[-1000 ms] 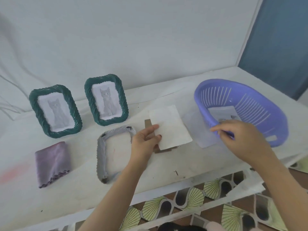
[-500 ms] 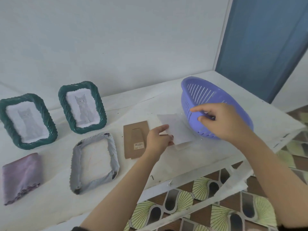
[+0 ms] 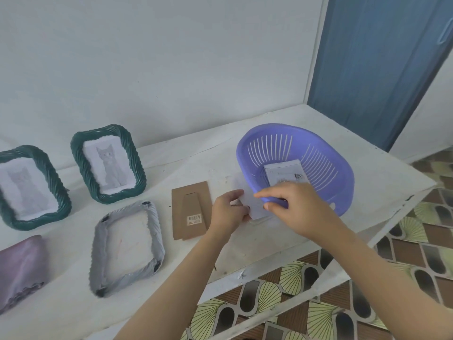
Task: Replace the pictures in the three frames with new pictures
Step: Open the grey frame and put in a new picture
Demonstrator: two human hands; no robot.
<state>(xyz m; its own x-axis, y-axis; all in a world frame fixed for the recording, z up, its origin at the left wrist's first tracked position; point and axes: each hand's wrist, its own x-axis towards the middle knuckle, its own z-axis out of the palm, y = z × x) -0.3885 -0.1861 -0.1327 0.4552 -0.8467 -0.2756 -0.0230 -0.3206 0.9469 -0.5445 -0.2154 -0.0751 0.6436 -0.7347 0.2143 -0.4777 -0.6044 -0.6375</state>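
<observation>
Far left of the basket [image 3: 343, 173], one green frame [image 3: 29, 187] and the purple cloth [image 3: 19, 268] run off the edge; inside the basket, the right hand [image 3: 299, 207] hides the lower part of the sheet [image 3: 282, 171].

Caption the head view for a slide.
Left hand and right hand hold a white sheet beside the purple basket; empty frame and cardboard backing lie nearby.

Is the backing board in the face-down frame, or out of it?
Out. The brown backing board lies flat on the table beside the face-down frame, apart from it, stand side up.
</observation>
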